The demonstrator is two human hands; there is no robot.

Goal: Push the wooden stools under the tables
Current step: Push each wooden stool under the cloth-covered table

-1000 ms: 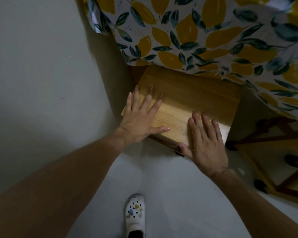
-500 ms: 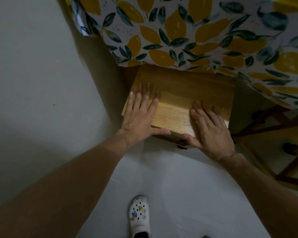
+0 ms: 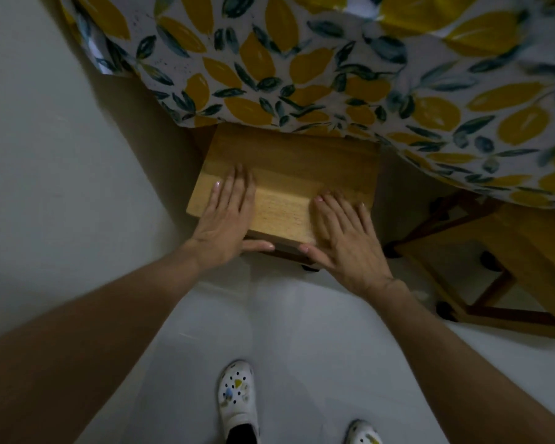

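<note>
The wooden stool (image 3: pixel 289 184) stands on the floor (image 3: pixel 302 331) with the far part of its seat already tucked beneath the hanging edge of the tablecloth (image 3: pixel 318 68); the near part of the seat juts out toward the person. Both hands lie flat on that near part. The left hand (image 3: pixel 226 219) presses palm down at the seat's near left corner, its fingers (image 3: pixel 234 190) straight and close together, its thumb laid along the front edge. The right hand (image 3: pixel 346 235) rests at the near right corner, fingers spread a little, its thumb likewise on the front edge. Neither hand is wrapped around anything; they rest flat and extended on the wood.

To the left of the stool a dark shadowed gap separates it from the pale wall (image 3: pixel 45 139), so the seat's left edge is near the wall but not touching it as far as can be seen. To the right, a second stool (image 3: pixel 510 283) stands partly beneath the cloth, its legs and cross-rails showing, with a narrow strip of shadowed floor between the two. One dark foot of the first stool shows just under its front edge.

The surface itself is hidden by the cloth, white with yellow lemons and dark green leaves. The floor is pale and plain. Two white patterned shoes (image 3: pixel 237 402) stand on it behind the stool.
</note>
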